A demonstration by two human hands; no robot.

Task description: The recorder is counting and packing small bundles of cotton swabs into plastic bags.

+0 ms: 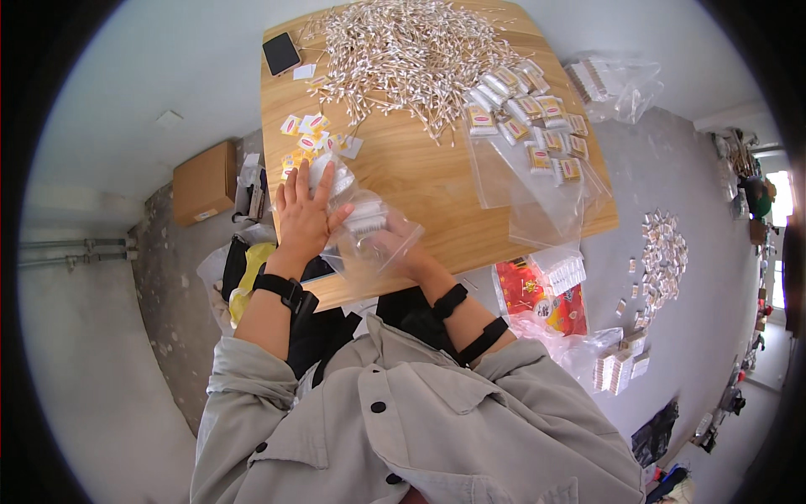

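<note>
A: What are the hands doing near the lower left edge of the wooden table (420, 181)?

B: The left hand (304, 214) is lying flat, fingers spread, pressing on a clear plastic bag (365, 225) just left of the frame's centre. The right hand (395, 248) is sitting inside or under that bag, blurred by the plastic; I cannot tell whether its fingers are pinching anything.

A: And inside the bag?

B: A small white bundle of cotton swabs (367, 218) is showing through the film, between the two hands.

A: What is lying above them?

B: A big loose heap of cotton swabs (403, 55) is spreading across the top centre of the table. To its left, small square labels (306, 134), white with red and yellow, are scattered at the table's left edge, and a dark phone (281, 53) is resting at the upper left corner.

A: Any finished packets?

B: Small filled packets (529, 113) with red-and-yellow labels are clustering at the table's upper right, partly on flat empty clear bags (529, 189) that are reaching toward the right edge.

A: And off the table?

B: A red printed bag (541, 298) is lying right of centre on the floor, more small packets (663, 256) are strewn farther right, and a brown cardboard box (204, 181) is standing at the left.
</note>
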